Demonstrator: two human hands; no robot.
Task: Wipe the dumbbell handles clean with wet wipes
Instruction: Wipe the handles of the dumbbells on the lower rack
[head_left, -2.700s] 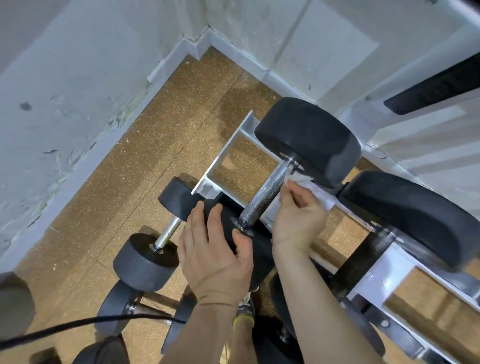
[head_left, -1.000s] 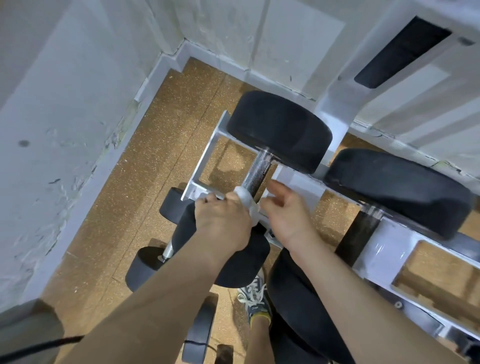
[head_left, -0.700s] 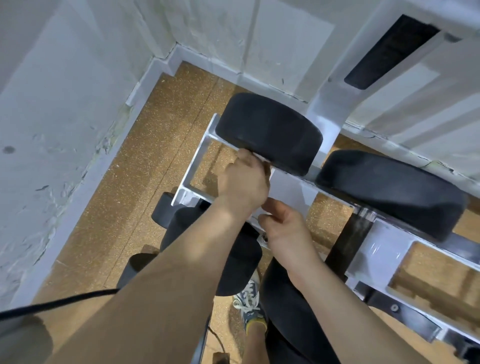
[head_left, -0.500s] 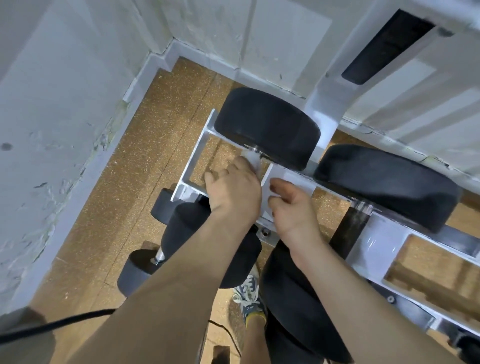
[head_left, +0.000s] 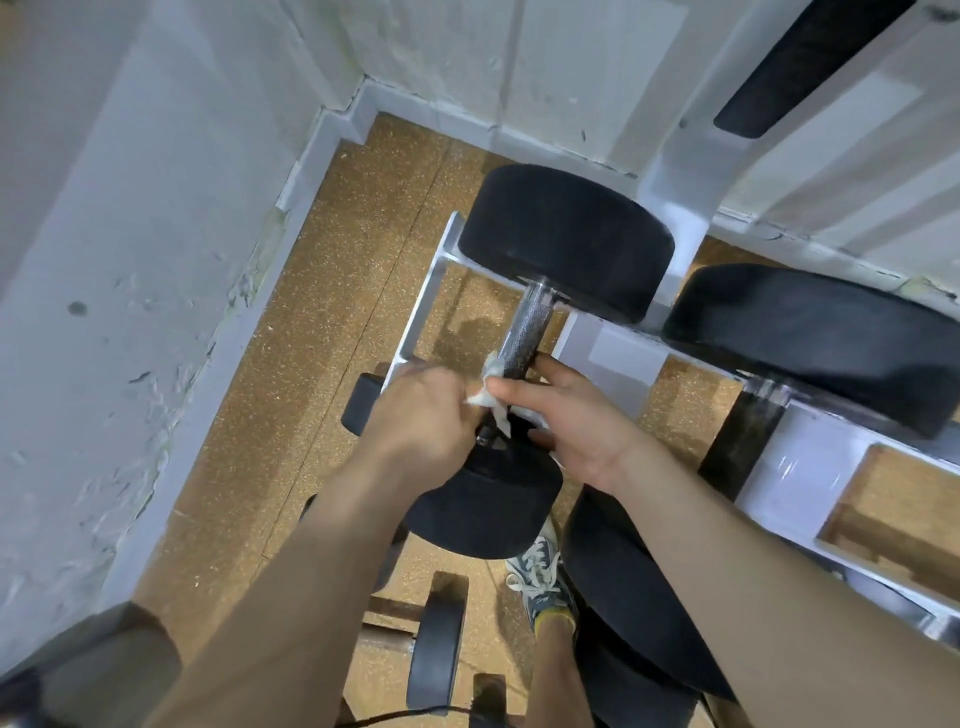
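Observation:
A black dumbbell lies across the white rack (head_left: 613, 353), its far head (head_left: 566, 239) up on the rail and its near head (head_left: 488, 504) toward me. Its knurled metal handle (head_left: 524, 332) is bare over the far half. My left hand (head_left: 421, 410) is curled at the handle's near end and grips a crumpled white wet wipe (head_left: 488, 395). From the right, my right hand (head_left: 576, 421) reaches in. Its straight thumb touches the wipe over the handle, and a finger lies along the handle's right side.
A second, larger dumbbell head (head_left: 810, 338) rests on the rack to the right. Smaller dumbbells (head_left: 436, 639) lie on the speckled brown floor below, beside my shoe (head_left: 540, 577). White walls close the corner at left and behind. A black cable (head_left: 405, 714) runs along the bottom.
My left hand slid the wipe up the handle to the far head, then back down to the near end. My right hand left the rack rail and now touches the wipe.

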